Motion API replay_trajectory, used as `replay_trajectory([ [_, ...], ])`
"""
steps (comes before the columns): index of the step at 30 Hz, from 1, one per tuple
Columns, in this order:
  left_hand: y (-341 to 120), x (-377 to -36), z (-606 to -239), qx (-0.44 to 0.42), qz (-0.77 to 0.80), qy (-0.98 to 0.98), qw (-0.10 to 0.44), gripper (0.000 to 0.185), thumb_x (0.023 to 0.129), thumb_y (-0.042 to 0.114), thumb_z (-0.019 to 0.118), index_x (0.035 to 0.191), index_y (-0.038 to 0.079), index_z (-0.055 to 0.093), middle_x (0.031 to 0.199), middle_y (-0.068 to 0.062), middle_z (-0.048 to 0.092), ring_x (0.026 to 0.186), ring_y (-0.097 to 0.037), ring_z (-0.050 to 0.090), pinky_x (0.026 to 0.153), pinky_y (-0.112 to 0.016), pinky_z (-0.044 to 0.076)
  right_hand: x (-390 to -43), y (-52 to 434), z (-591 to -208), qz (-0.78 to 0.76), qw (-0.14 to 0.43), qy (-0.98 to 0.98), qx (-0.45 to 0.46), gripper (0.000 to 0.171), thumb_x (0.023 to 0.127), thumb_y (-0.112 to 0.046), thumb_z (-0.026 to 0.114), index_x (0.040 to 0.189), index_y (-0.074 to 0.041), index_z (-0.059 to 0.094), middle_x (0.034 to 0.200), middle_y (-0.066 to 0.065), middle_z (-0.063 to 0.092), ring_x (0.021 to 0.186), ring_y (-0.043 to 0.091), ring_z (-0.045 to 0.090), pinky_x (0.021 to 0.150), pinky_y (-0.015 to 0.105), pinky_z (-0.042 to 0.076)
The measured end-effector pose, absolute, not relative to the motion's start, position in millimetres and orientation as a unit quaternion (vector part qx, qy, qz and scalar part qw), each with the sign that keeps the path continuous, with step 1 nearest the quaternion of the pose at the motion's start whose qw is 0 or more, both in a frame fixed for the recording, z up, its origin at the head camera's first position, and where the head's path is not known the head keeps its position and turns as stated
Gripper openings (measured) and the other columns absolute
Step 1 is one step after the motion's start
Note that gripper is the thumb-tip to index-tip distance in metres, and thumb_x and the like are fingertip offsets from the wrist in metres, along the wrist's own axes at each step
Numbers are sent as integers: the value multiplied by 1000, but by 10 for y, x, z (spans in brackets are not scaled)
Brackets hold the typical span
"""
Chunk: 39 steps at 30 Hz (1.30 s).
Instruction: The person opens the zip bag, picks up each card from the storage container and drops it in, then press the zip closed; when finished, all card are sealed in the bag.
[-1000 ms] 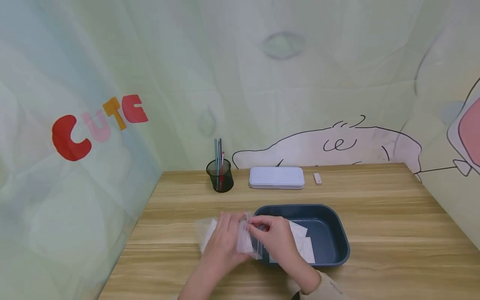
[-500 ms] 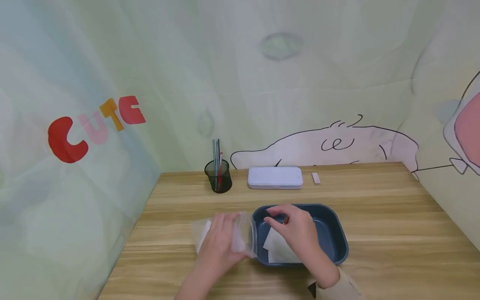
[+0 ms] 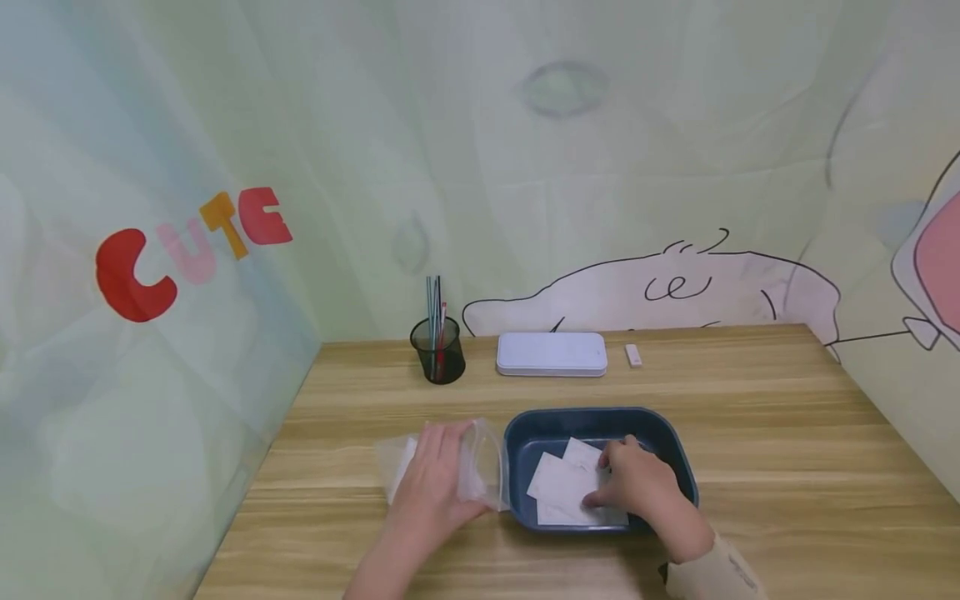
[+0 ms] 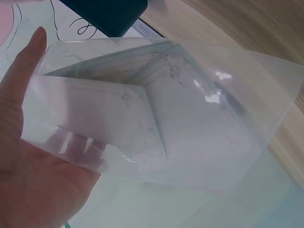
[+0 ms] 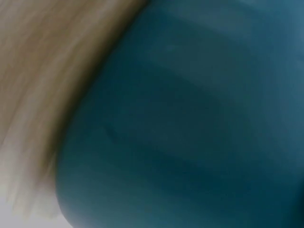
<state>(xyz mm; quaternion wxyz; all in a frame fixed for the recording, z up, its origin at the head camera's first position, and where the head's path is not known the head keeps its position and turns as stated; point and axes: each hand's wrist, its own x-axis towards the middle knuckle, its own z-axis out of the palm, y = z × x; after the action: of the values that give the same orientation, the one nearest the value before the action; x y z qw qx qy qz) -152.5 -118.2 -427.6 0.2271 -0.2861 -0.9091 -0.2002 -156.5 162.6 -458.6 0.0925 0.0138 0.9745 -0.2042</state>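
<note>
My left hand (image 3: 431,479) grips a clear plastic bag (image 3: 487,475), its mouth gaping toward the tray. Seen from the left wrist, the thumb lies at the mouth edge and the fingers support the bag from behind; flat white squares (image 4: 199,109) with faint markings overlap inside. Beside the bag stands a dark blue tray (image 3: 527,446) with rounded corners. Several white squares (image 3: 558,483) lie overlapping in it. My right hand (image 3: 641,479) is over them, thumb and fingertips apart at the squares' right side. The right wrist view is blurred and filled by the tray (image 5: 180,104).
Along the back of the wooden table (image 3: 787,433) stand a black mesh pen holder (image 3: 442,362) with pens, a white case (image 3: 551,354) and a small white eraser-like block (image 3: 633,356). A printed curtain (image 3: 375,167) encloses the back and sides.
My right hand has left the bag's mouth and moved right and down to the squares in the tray. The bag's mouth has widened while my left hand keeps hold of it.
</note>
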Motion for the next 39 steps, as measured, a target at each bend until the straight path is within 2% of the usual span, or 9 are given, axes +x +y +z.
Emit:
replay_trajectory([
  [3,-1181,-1527,-4277,-289,-203,-906,232,104,42,38,95,127,-1,49,110,-9,52,100,-24,48,103,-40,40,-1548,1621,-4597,-190,108,976,9,60,52,-44,92,92,-9,63,90,10,50,72,25,50,58,40,48],
  [10,-1179,-1533,-4286,-294,-203,-903,238,105,42,38,95,127,-2,49,108,-9,52,100,-24,48,100,-38,42,-1557,1617,-4616,-189,125,974,11,60,52,-40,93,92,-8,62,88,9,49,72,25,50,59,41,48],
  [15,-1183,-1533,-4288,-291,-201,-906,234,105,42,39,95,128,-1,49,109,-9,51,100,-24,47,104,-39,38,-1582,1622,-4645,-194,124,973,-3,63,52,-38,93,95,-8,60,87,6,53,72,23,50,61,41,49],
  [18,-1184,-1534,-4288,-290,-202,-907,231,105,42,38,95,128,-2,49,110,-9,51,101,-24,47,108,-40,35,-1582,1629,-4657,-223,129,966,-5,58,56,-33,93,96,-8,59,80,3,57,69,21,51,60,38,48],
  [22,-1186,-1533,-4286,-286,-200,-909,227,105,42,39,95,128,-1,49,110,-8,52,102,-25,48,111,-41,29,-1558,1648,-4661,-274,120,954,-13,42,66,-22,88,92,-11,57,73,-2,59,65,17,52,58,35,47],
  [27,-1190,-1527,-4282,-280,-199,-913,220,105,42,39,95,128,0,48,111,-8,52,103,-24,48,112,-41,27,-1526,1667,-4591,-338,85,936,-44,27,77,-13,80,91,-15,57,75,-4,62,67,14,55,60,32,50],
  [31,-1193,-1526,-4280,-280,-201,-912,221,105,42,37,95,128,0,48,111,-9,52,102,-25,49,112,-41,27,-1508,1672,-4444,-364,34,928,-70,21,81,-14,77,94,-18,61,74,-7,61,65,13,52,56,28,47],
  [36,-1197,-1530,-4283,-280,-199,-913,221,105,42,37,95,128,0,48,111,-9,52,102,-24,48,112,-41,27,-1497,1681,-4246,-365,-73,924,-85,19,86,-16,73,101,-25,68,76,-11,61,56,10,48,48,25,44],
  [39,-1200,-1533,-4289,-281,-198,-912,224,106,41,37,95,128,-1,48,112,-9,53,102,-24,48,111,-42,28,-1486,1674,-4154,-374,-133,913,-94,21,87,-14,72,105,-23,70,77,-12,61,53,8,47,45,23,43],
])
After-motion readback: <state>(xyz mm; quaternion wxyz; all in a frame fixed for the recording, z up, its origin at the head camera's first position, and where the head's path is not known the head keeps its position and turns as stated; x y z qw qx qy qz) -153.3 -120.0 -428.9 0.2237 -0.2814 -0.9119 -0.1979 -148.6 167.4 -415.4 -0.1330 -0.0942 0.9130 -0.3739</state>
